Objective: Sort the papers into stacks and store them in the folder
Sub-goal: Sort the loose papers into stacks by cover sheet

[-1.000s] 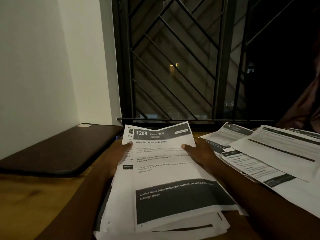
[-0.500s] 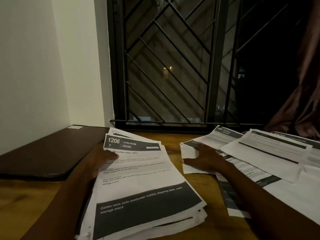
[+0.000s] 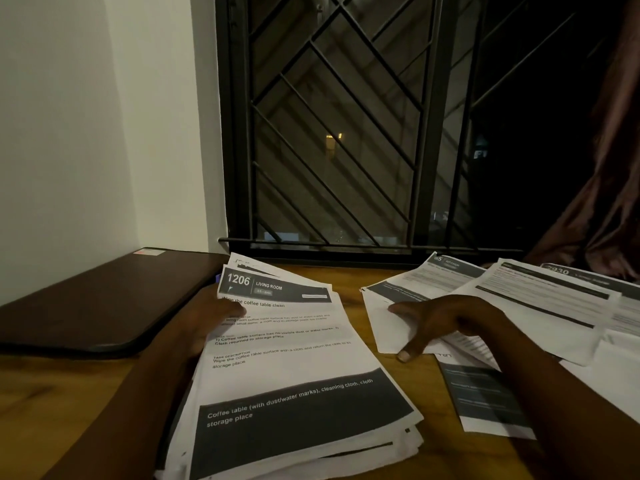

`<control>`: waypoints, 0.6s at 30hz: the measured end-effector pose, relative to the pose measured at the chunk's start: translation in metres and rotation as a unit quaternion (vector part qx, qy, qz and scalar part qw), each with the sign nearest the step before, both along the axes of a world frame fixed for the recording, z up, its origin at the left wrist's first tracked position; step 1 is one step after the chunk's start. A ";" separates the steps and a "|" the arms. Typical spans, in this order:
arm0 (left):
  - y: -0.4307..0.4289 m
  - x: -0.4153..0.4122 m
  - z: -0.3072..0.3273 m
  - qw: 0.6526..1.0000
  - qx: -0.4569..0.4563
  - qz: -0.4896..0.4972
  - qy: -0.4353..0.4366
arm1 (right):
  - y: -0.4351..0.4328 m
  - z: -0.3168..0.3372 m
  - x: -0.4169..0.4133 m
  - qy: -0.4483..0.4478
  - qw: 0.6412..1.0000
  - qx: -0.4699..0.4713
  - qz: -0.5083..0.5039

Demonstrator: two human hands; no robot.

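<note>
A thick stack of printed sheets (image 3: 294, 368) lies in front of me on the wooden table (image 3: 62, 403); its top page reads "1206 Living Room". My left hand (image 3: 207, 320) grips the stack's far left edge, thumb on top of the page. More sheets are spread loosely (image 3: 519, 306) at the right. My right hand (image 3: 446, 323) rests on the nearest loose white sheet (image 3: 388, 323), fingers bent, thumb at its near edge. A dark closed folder (image 3: 104, 306) lies flat at the left against the wall.
A barred window (image 3: 346, 133) stands right behind the table. The white wall (image 3: 69, 133) bounds the left side. A brown curtain (image 3: 609, 202) hangs at the far right. A strip of bare wood shows between the stack and the loose sheets.
My right hand let go of the stack and moved right onto the loose sheets. The stack came down leftward onto the table, held by the left hand alone.
</note>
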State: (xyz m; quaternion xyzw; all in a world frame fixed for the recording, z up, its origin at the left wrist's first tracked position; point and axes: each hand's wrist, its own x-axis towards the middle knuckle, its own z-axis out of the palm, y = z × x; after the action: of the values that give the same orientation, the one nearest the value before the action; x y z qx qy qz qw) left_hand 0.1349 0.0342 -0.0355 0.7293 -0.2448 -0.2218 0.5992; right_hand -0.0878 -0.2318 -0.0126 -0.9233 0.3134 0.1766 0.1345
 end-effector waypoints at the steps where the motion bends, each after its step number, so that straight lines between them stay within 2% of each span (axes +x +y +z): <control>1: 0.000 0.000 0.000 1.000 0.001 -0.001 0.001 | -0.002 -0.003 0.001 -0.025 0.999 -0.028 0.016; 3: -0.001 0.000 0.000 1.000 0.004 -0.003 0.000 | -0.007 -0.009 0.002 -0.097 0.992 -0.077 0.037; 5: -0.001 -0.001 0.000 1.000 0.003 -0.005 -0.003 | -0.010 -0.010 0.002 -0.124 0.990 -0.062 0.013; 9: -0.003 0.000 -0.001 1.000 0.010 -0.007 -0.007 | -0.008 -0.010 0.002 -0.047 0.998 -0.038 -0.029; 11: -0.004 0.001 -0.002 1.000 0.011 -0.007 -0.005 | -0.010 -0.012 0.003 -0.066 0.996 -0.047 -0.039; 13: -0.005 0.000 -0.003 1.000 0.012 -0.004 -0.008 | -0.014 -0.021 0.003 -0.142 0.986 -0.075 -0.054; 16: -0.008 -0.001 -0.002 1.000 0.005 0.003 -0.013 | -0.022 -0.030 -0.001 -0.289 0.941 -0.138 -0.114; 18: -0.007 -0.002 -0.002 1.000 0.004 0.007 -0.012 | -0.023 -0.026 -0.004 -0.334 0.911 -0.190 -0.147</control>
State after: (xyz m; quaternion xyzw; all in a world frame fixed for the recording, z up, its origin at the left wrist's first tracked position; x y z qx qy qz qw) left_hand 0.1329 0.0267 -0.0374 0.7362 -0.2460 -0.2092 0.5948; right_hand -0.0918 -0.2546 -0.0386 -0.8799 0.4104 -0.2267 0.0777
